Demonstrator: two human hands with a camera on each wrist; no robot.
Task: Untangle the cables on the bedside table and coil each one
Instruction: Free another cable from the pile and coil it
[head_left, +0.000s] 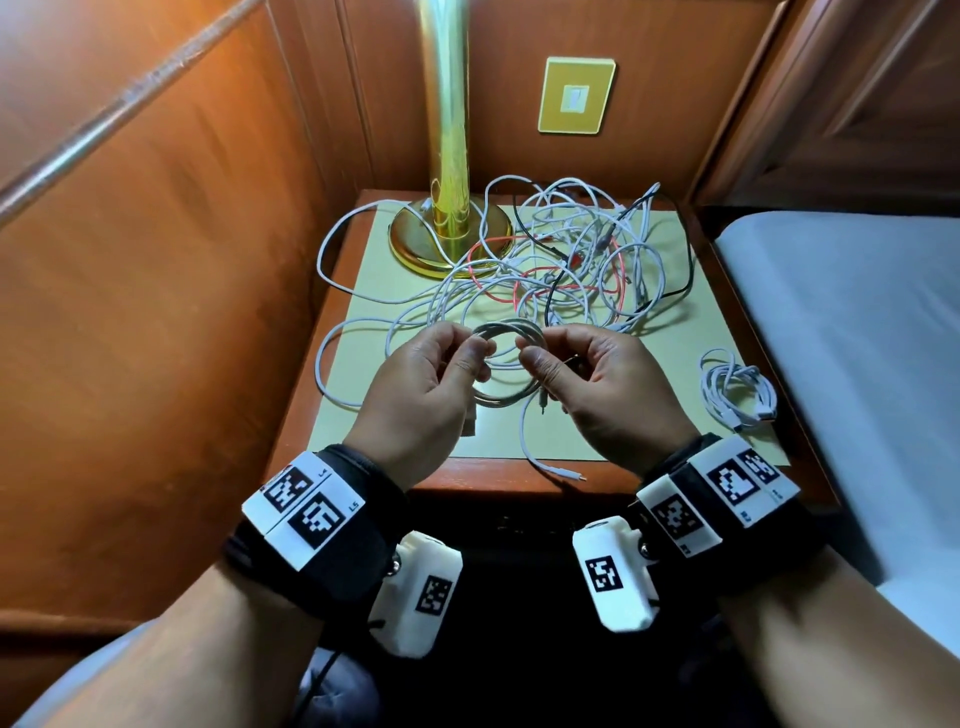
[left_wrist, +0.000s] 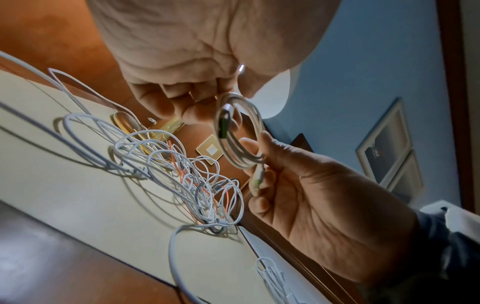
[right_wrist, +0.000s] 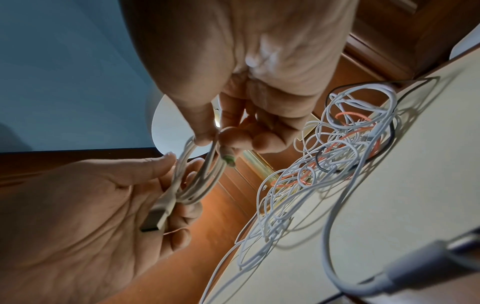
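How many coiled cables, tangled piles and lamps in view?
Coiled white cables: 2, the held coil between left hand and right hand, and the set-down coil at right
Tangled pile: 1
Lamp: 1
Total: 4

both hands (right_wrist: 259, 86) (right_wrist: 85, 216) pinch a coiled white cable (right_wrist: 197, 174) above the tangled cables (right_wrist: 337, 154) on the table (right_wrist: 415, 185).

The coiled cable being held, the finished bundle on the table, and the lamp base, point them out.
coiled cable (head_left: 511, 332), head view, top arc.
finished bundle (head_left: 735, 387), head view, middle.
lamp base (head_left: 415, 244), head view, left rim.
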